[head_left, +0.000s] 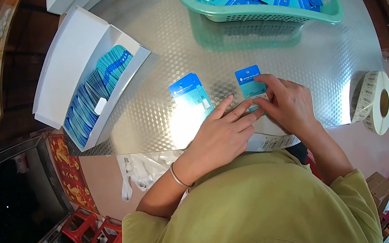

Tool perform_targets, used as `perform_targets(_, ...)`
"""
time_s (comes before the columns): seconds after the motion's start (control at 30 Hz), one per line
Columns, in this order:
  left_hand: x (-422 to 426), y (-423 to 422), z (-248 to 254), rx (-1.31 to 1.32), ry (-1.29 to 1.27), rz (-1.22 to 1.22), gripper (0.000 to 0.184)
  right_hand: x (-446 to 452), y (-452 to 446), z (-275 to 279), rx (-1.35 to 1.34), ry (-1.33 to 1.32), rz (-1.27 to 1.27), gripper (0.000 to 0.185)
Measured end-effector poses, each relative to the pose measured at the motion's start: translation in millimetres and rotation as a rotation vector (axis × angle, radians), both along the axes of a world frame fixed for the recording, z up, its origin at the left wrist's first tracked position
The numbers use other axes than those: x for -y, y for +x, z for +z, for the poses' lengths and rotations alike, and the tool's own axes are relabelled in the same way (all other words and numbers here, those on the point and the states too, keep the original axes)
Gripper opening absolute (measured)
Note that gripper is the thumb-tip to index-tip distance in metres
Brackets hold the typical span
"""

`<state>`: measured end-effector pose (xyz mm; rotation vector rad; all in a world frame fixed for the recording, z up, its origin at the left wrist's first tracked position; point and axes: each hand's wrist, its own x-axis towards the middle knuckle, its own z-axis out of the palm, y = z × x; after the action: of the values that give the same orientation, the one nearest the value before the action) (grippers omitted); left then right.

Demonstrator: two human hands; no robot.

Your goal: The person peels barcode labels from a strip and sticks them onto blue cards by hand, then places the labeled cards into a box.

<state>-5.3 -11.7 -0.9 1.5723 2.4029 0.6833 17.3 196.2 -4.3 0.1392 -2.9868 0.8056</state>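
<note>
A blue and teal packaging card (249, 75) with a hang hole and "Water Repellent" print lies flat on the metal table. My left hand (224, 134) reaches over its lower part, fingers stretched out and fingertips touching it. Curled at the card's right side, my right hand (287, 104) has its index finger on the edge and its thumb on the lower part, close to the left fingertips. Both hands partly hide the card's lower half. Left of it is a small stack of similar cards (189, 94). A strip of barcode labels (270, 142) hangs at the table edge below my hands.
A green plastic basket (258, 9) full of similar cards stands at the back right. At the left, an open white box (62, 56) contains a row of cards (98, 93). A label roll (380, 102) sits at the right edge. Red stools (93, 234) stand on the floor.
</note>
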Motion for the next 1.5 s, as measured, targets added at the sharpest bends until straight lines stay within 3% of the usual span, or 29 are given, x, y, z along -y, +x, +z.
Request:
perform_targets(0.27, 2.3, 2.0, -2.5, 0.017, -0.012, 0.010, 0.012, -26.4, -15.4, -0.5, 0.048, -0.015, 0.087, 0.052)
perform_targets(0.47, 2.9, 0.9, -0.1, 0.034, -0.038, -0.004, 0.013, -44.9, -25.0, -1.7, 0.152, -0.287, 0.013, 0.047)
perform_targets(0.57, 3.2, 0.5, 4.1, 0.066, -0.061, -0.020, 0.014, -41.7, -28.6, -11.7, -0.182, -0.244, 0.273, 0.054)
perform_targets(0.67, 3.4, -5.1, 11.1, 0.088, -0.107, -0.078, 0.016, -32.7, -26.4, -4.4, -0.109, -0.181, 0.449, 0.064)
perform_targets(0.87, 5.6, -8.2, 15.7, 0.204, 0.016, -0.103, 0.013, -28.2, -29.5, 8.7, 0.036, -0.181, 0.482, 0.076)
perform_targets(1.0, 9.1, -2.9, 8.1, 0.390, 0.022, -0.079, 0.011, -27.0, -27.6, 13.4, 0.224, -0.283, 0.402, 0.072)
perform_targets(1.13, 12.0, -1.2, 0.5, 0.514, 0.010, -0.082, 0.010, -38.3, -40.0, 35.2, 0.230, -0.341, 0.539, 0.061)
perform_targets(1.23, 10.9, -0.3, 1.0, 0.507, 0.037, -0.081, 0.015, -46.3, -50.9, 59.3, 0.006, -0.629, 0.276, 0.053)
perform_targets(1.33, 11.3, 1.9, 2.6, 0.512, 0.011, -0.051, 0.018, -59.0, -74.2, 74.5, -0.351, -0.807, -0.043, 0.059)
perform_targets(1.47, 12.4, 5.4, -7.6, 0.489, 0.052, -0.019, 0.019, -50.0, -73.2, 85.1, -0.723, -0.141, -0.245, 0.066)
perform_targets(1.5, 12.4, 6.7, -7.0, 0.495, 0.047, -0.010, 0.020, -41.0, -69.9, 78.4, -0.736, -0.170, -0.158, 0.063)
